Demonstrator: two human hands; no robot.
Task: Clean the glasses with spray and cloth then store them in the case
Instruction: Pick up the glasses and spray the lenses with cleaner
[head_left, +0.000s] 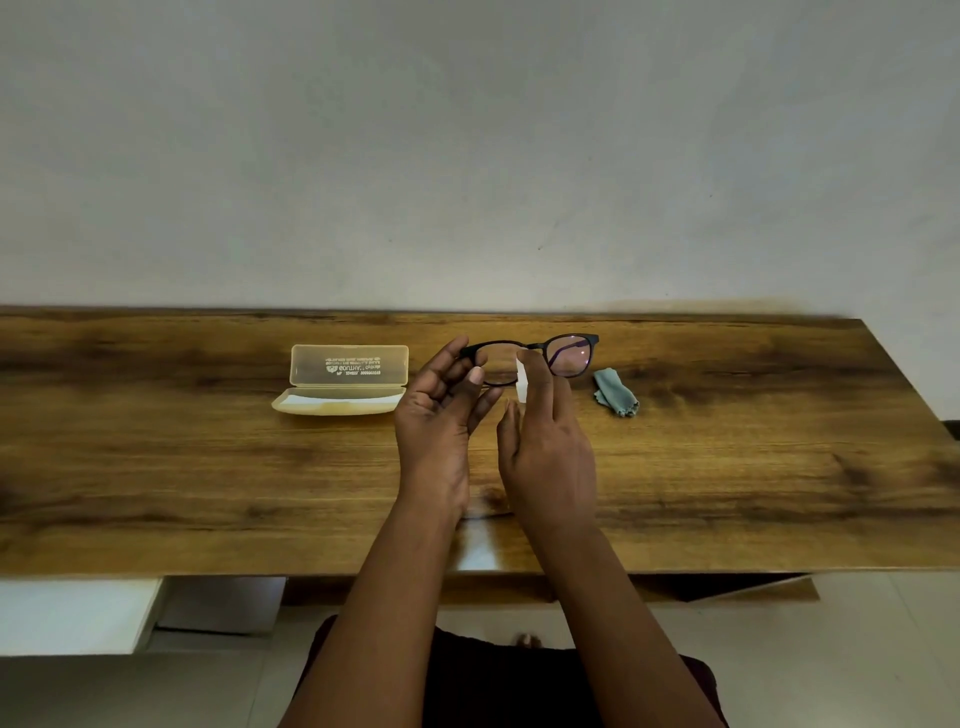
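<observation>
Above a long wooden table (208, 467) set against a plain pale wall (467, 130), we hold the black-framed glasses (540, 356) up: our left hand (441, 415) pinches one end, our right hand (545, 441) grips a small white spray bottle (522, 382). Left lies the open translucent case (343, 379); right, the crumpled blue-grey cloth (615, 389).

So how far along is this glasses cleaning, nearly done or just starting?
Early. The translucent yellow plastic case already lies open on the wooden table. In hand: the left hand holds the black-framed glasses while the right hand holds a small white spray bottle at them. Left: wiping with the crumpled grey-green cloth, untouched, then casing.
</observation>
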